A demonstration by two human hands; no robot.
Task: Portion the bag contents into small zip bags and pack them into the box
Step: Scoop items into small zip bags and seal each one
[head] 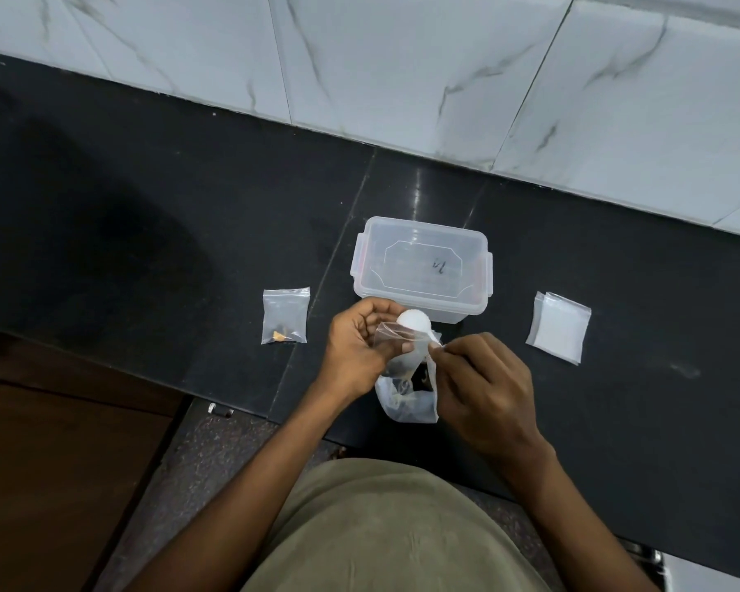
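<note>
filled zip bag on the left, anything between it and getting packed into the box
Yes: the box has its clear lid on, side clips visible, so the filled zip bag lying just left of it cannot go in yet. The counter between them is bare. Both hands are busy with another small bag and a white scoop.

Dim, soft overhead light; a glare streak is seen on the counter (417,194), broad shadow at left, edges bowed by wide-angle distortion.
</note>
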